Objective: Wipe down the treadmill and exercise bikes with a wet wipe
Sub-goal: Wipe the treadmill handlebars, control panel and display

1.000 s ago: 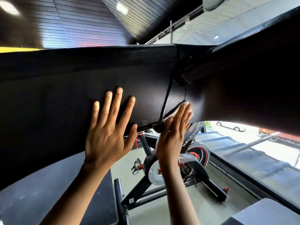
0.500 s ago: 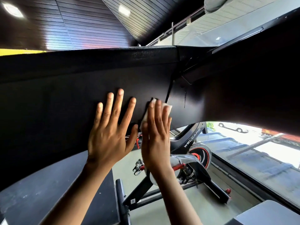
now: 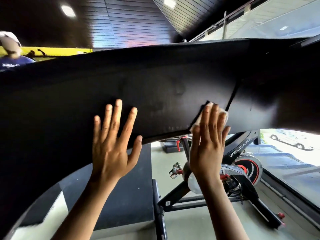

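Under you the pale floor point(image 3: 199, 226) carries a black exercise bike point(image 3: 247, 168), standing upright on its crossbar feet to your right. Just beside it, on your left, a low dark platform point(image 3: 124, 187) sits on the same floor, its edge near the bike's foot.

- wet wipe point(image 3: 195, 123): mostly under right hand point(image 3: 207, 144); only white edges show beside the fingers.
- black panel point(image 3: 155, 87): runs off both side edges, ends unseen.
- exercise bike point(image 3: 247, 168): top part behind the panel, crank area behind the right forearm.
- frame sticker point(image 3: 167, 203): too small to read.
- person point(image 3: 13, 61), top left: cut by the edge, lower body behind the panel.
- both forearms leave the bottom edge.
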The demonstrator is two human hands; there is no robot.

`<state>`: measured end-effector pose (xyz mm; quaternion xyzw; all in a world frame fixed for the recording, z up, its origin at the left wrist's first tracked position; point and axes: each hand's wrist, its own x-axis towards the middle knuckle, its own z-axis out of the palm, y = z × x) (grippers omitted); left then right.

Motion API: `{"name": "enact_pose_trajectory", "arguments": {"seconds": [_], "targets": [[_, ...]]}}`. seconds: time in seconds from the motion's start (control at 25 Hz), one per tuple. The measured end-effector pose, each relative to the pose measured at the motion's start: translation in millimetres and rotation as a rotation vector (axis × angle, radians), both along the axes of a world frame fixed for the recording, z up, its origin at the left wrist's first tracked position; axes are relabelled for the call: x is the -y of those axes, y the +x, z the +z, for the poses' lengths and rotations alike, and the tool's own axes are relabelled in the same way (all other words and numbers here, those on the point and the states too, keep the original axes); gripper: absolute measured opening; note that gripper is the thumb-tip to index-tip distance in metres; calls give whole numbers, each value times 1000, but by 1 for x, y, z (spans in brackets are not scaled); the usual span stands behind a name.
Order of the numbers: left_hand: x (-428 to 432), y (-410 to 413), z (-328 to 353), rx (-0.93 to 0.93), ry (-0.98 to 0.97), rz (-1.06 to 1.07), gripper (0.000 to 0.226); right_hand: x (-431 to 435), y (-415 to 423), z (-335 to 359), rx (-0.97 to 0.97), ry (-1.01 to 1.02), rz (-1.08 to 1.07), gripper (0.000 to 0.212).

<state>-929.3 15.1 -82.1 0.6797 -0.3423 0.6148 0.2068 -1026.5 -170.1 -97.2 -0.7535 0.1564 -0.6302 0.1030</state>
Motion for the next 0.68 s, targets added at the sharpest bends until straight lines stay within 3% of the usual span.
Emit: {"name": "enact_pose_trajectory", "arguments": {"seconds": [0.08,0.2,0.28,0.48,0.6,0.68], "targets": [[-16,6,-9,-24,-8,8,57,-34,11,-7,-35,-88,75,50],[-33,13,-14,-73,-30,25,59,-82,29,-1,-142,-428,220,45],[-45,18,-16,-85,-42,42,59,-77,33,18,-147,-567,159,42],[-63,27,-16,-96,-58,72,59,-54,23,15,-65,-235,73,48],[-65,29,-12,-93,-59,75,60,-95,40,3,-158,-521,173,44],[-65,29,-9,-90,-56,67,60,-99,48,29,-163,-681,170,43]]}}
